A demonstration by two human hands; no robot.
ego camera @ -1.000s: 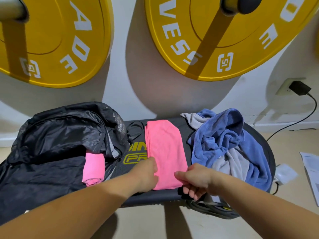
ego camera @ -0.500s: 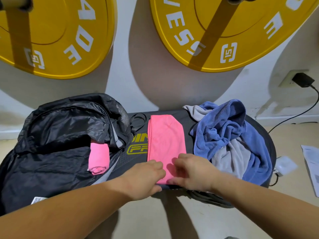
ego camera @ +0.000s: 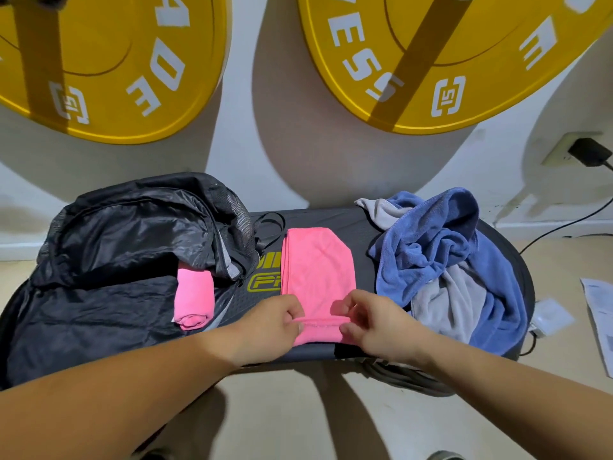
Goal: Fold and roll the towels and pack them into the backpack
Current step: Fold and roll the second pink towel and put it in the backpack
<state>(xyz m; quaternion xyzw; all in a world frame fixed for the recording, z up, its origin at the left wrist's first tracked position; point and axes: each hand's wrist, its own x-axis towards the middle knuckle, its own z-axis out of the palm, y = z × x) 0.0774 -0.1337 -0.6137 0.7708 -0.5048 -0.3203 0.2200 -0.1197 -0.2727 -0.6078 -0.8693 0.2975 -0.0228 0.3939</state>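
1. Left hand point(ego camera: 272, 322): thumb and curled fingers point(ego camera: 293, 318) pinch a narrow raised ridge of cloth. The ridge runs across the folded pink microfibre towel point(ego camera: 318, 270), close to its near end.
2. Right hand point(ego camera: 371, 322): fingers point(ego camera: 346, 322) curled, pinching the other end of the same ridge. The hands sit at opposite side edges of the towel, apart from each other.
3. Beyond the ridge the pink towel lies flat as a long strip, its far end pointing at the wall. It rests on the black oval platform with yellow lettering point(ego camera: 331, 217), and a short flat stretch lies nearer than the ridge.
4. Container: the black nylon backpack point(ego camera: 116, 254) lies open on the left of the platform, with its flap thrown back toward the wall.
5. Contents: one rolled pink towel point(ego camera: 194, 297) lies in the backpack's mouth. Its coiled end faces the camera and its far end is tucked under the flap edge. The rest of the interior is too dark to make out.
6. Right of the strip, near it, is a loose heap: a crumpled blue terry towel point(ego camera: 431, 247) tangled with a grey towel point(ego camera: 441, 300).
7. Surroundings: two yellow weight plates point(ego camera: 99, 61) point(ego camera: 447, 54) hang above against the white wall. A black plug point(ego camera: 587, 151) sits in the wall socket at far right. A sheet of paper point(ego camera: 600, 313) lies on the floor.
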